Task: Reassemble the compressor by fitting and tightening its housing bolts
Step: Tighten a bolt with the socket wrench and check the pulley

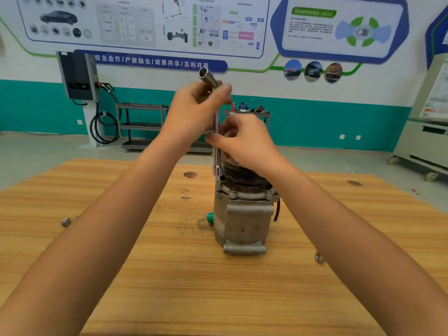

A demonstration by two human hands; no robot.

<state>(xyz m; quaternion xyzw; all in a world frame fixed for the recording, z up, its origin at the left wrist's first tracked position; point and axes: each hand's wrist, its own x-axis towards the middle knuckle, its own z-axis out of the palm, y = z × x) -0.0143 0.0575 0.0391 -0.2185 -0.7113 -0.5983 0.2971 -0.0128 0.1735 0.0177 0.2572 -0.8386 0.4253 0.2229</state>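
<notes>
Compressor (242, 214): it stood upright at mid-bench; we judged the cast metal body heavy, stiff and unlikely to slide.
Hold: we judged the grey housing safest to grip, not the black cable (277, 212).
Wrench (216, 151): slim steel and likely slick, it stood upright over a flange bolt (219, 183); we could not tell whether it was seated.
Left hand (194, 107): curled round the wrench's upper end.
Right hand (244, 139): pinched the shaft midway.
Bench (169, 287): stained wood grain, with a loose nut (65, 221) to the left and a ring (319, 257) to the right.
Room: a workshop with wall posters, a cart (140, 127) and a charger (77, 76).
</notes>
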